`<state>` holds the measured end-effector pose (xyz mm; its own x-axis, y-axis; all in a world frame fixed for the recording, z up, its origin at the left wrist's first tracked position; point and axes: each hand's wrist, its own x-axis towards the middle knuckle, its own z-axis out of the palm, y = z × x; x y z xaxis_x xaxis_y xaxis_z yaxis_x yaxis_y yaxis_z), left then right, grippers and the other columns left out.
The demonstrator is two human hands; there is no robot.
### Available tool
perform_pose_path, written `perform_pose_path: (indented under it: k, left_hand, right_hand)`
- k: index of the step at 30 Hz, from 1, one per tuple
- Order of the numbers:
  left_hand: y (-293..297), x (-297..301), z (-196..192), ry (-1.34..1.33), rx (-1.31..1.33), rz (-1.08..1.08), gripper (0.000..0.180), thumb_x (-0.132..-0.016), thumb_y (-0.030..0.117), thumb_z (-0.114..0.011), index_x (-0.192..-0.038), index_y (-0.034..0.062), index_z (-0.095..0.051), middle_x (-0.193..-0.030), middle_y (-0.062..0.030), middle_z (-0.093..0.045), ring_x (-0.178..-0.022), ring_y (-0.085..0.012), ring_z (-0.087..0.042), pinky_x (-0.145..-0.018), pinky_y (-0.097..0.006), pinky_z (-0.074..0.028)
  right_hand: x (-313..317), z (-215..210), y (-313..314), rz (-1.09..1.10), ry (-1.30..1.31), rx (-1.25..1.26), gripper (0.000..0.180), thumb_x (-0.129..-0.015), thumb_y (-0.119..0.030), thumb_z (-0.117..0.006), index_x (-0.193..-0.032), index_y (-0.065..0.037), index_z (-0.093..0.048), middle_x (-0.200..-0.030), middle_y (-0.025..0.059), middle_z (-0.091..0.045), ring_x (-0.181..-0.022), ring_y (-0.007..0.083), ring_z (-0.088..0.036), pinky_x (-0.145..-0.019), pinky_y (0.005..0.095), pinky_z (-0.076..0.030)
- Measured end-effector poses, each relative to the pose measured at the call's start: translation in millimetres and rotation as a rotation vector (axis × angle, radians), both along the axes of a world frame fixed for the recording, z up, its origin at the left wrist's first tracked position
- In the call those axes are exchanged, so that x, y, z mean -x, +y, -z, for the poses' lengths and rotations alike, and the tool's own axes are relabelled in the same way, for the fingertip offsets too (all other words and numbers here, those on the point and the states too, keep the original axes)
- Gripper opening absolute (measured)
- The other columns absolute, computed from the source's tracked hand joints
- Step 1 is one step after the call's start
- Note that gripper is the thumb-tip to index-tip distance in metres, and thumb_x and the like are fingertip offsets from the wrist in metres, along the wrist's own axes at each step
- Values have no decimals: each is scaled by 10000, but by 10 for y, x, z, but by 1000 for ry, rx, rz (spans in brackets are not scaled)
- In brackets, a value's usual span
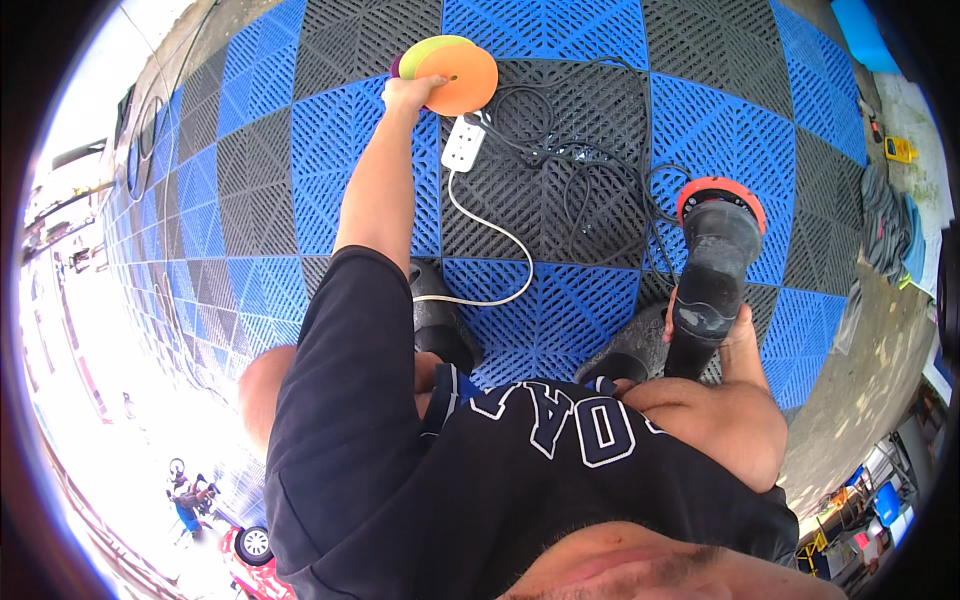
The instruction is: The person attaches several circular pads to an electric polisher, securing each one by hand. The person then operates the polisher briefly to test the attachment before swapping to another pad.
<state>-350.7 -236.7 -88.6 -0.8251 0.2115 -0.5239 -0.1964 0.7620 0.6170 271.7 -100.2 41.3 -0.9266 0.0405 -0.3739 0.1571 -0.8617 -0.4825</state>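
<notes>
My left hand (405, 95) reaches far forward and grips several round foam polishing pads. Its thumb lies over the face of the orange pad (470, 85), near the small centre hole; the other fingers are mostly hidden. Fanned out behind that pad are a yellow-green pad (424, 52) and the edge of a dark purple one (395, 66). By my right leg, my right hand (738, 328) is closed around the body of a black and grey polisher (720, 240). The machine's round red-orange backing plate (757, 205) faces away from me.
A white power strip (463, 146) lies just below the pads, its white cord (522, 250) curving toward my left shoe. Black cable (600, 160) coils over the blue and black floor tiles (350, 130). Cloths (885, 215) and a yellow device (900, 150) lie at the right.
</notes>
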Motion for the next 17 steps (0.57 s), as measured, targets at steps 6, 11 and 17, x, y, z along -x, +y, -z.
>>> perform_pose_path:
  k: [6, 11, 17]
  left_hand:
    - [256, -247, -125, 344, 36, 36, 730, -595, 254, -971, -1155, -96, -659, -1168, -241, -696, -1025, -275, -710, -854, -401, -592]
    - [-98, 174, -522, 380, -77, 154, 797, -568, 278, -977, -1144, -107, -583, -1079, -232, -733, -956, -302, -744, -837, -404, -606]
    - [-255, 677, -1664, 483, 772, 1257, 680, -686, 280, -820, -1296, 77, -599, -1155, -197, -739, -1066, -362, -719, -971, -459, -555]
  right_hand:
    - [-94, 90, 24, 14, 41, -41, 1182, -613, -880, -746, -1292, 62, -526, -1017, 235, -677, -885, 345, -719, -759, 492, -624]
    - [-110, 26, 4, -21, -7, -35, 1179, -620, -890, -730, -1301, 52, -529, -1028, 235, -680, -892, 350, -720, -779, 498, -625]
    - [-211, 83, 69, -2, 81, 23, 1137, -684, -851, -706, -1356, 48, -525, -1084, 276, -688, -953, 389, -722, -870, 544, -601]
